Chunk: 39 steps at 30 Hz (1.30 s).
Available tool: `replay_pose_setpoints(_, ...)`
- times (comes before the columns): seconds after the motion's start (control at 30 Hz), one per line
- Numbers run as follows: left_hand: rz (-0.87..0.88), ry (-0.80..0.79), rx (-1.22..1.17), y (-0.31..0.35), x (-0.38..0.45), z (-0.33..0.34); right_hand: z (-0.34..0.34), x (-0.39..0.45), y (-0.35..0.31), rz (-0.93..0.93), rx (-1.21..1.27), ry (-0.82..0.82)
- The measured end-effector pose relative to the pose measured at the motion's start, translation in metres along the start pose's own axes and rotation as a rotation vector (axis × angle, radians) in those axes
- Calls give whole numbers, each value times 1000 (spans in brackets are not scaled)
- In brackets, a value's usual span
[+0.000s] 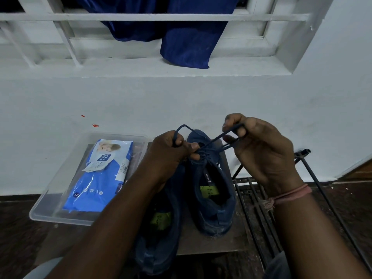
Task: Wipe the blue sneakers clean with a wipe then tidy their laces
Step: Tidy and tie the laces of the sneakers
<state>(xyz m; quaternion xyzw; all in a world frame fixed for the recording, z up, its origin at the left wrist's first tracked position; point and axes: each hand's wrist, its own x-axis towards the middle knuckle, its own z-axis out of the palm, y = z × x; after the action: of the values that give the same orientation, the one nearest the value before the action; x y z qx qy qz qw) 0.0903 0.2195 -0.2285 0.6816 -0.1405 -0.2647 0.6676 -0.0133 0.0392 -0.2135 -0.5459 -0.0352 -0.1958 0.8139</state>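
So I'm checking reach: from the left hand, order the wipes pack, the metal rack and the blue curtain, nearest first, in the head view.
From the left hand:
1. Wipes pack, just to its left in the clear tray.
2. Metal rack, to the right beyond the sneakers.
3. Blue curtain, up at the window.

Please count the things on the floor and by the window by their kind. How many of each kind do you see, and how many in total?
Dark blue lace-up sneakers: 2
Blue-and-white soft packs of wet wipes: 1
Clear shallow plastic trays: 1
Black metal wire racks: 1
Dark blue hanging cloths at the window: 1
Total: 6
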Motion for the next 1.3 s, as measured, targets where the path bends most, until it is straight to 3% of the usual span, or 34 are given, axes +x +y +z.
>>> replay_pose_setpoints(0.23, -18, -42, -55, -1, 0, -3, -3, 3, -7, 57, 379, 171)
replay_pose_setpoints(0.3, 3, -36, 53, 2, 0, -5, -10, 9, -3, 70, 262, 323)
replay_pose_setpoints(0.4, 3, 64, 339, 8, 2, -20, -29, 11, -2, -4, -100, 674)
replay_pose_setpoints(0.47, 0, 121, 515, 10, 5, -34, -41, 9, -6, -48, -197, 902)
replay_pose_setpoints(0.53, -4, 105, 692, 10, 8, -42, -48, 7, -6, -40, -225, 977)
replay_pose_setpoints(0.63, 12, 123, 905, 6, 9, -38, -48, 6, 6, 77, -476, 855)
replay_pose_setpoints(0.8, 43, 287, 871, -1, 10, -30, -23, 4, 18, 244, -831, 388)
replay_pose_setpoints(0.87, 171, 216, 960, 0, 10, -27, -19, 1, 21, 338, -1024, 192)
replay_pose_setpoints(0.93, 272, 19, 953, 3, 9, -20, -17, -2, 23, 403, -1141, 59)
replay_pose_setpoints(1.03, 266, -259, 998, -4, 8, -12, -18, -4, 17, 430, -1087, -29)
replay_pose_setpoints(1.1, 273, -326, 1057, -10, 8, -12, -23, -4, 15, 433, -1060, -49)
replay_pose_setpoints(1.2, 359, -246, 1007, -13, 10, -12, -28, -5, 13, 512, -968, -104)
replay_pose_setpoints(1.3, 358, -130, 991, -12, 10, -11, -28, -5, 13, 495, -1035, -139)
